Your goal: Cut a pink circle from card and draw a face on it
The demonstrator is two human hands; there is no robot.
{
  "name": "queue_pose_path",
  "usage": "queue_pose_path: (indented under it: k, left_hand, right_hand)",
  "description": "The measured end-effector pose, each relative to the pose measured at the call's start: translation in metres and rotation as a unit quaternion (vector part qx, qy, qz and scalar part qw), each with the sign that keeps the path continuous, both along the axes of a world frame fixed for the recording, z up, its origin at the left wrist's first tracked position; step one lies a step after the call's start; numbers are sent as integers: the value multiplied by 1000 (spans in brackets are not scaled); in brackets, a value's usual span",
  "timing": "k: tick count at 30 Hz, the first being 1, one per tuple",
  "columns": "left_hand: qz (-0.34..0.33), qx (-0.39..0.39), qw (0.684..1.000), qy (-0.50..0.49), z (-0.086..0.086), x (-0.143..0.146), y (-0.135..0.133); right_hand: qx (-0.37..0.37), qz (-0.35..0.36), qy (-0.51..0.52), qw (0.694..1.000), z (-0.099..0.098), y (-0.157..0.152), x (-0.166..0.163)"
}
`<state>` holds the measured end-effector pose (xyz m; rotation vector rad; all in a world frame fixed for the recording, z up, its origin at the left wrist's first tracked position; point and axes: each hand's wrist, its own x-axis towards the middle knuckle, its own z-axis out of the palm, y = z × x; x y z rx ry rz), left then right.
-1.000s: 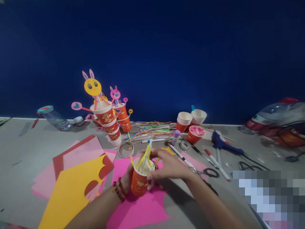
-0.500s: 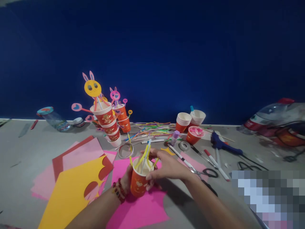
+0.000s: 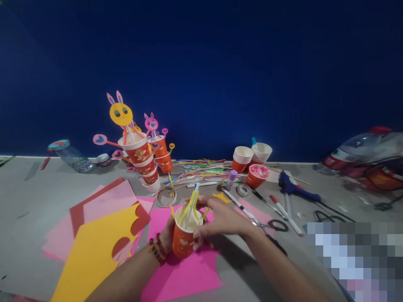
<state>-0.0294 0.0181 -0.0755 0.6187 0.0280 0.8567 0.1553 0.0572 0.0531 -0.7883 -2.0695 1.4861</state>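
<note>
A red paper cup (image 3: 182, 241) with a white rim stands upright between my hands, over a bright pink paper sheet (image 3: 195, 277). Yellow and pale blue straws (image 3: 192, 207) rise from inside it, and yellow pieces bend out at its sides. My left hand (image 3: 169, 235), below a beaded bracelet, wraps the cup's left side; most of its fingers are hidden behind the cup. From the right, my right hand (image 3: 217, 218) has its thumb on the cup's front near the rim. Its other fingers curl around the back by the straws, partly hidden.
Stacked cup figures with bunny faces (image 3: 121, 114) stand at back left. Coloured paper sheets (image 3: 91, 243) lie left. Across the back are loose straws (image 3: 201, 172) and stacked cups (image 3: 242, 161). Scissors (image 3: 277, 225), markers (image 3: 236, 199) and a blue glue gun (image 3: 297, 191) lie right.
The view has shifted very slightly. Both hands keep nearly the same hold on the cup, and the straws stay in place.
</note>
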Motion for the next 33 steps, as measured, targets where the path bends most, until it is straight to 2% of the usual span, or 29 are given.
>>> queue_pose_path:
  k: [15,26,33]
  left_hand:
    - [-3,-3,1000,10,0,-2,-1]
    - [-9,7,1000,12,-9,-4,2]
    - [-8,-21,1000,16,-7,-5,0]
  right_hand:
    - [14,11,-8,1000,0,2,1]
    - [32,17,-5,999,-1,2,0]
    - [42,11,-9,999,-2,2,1]
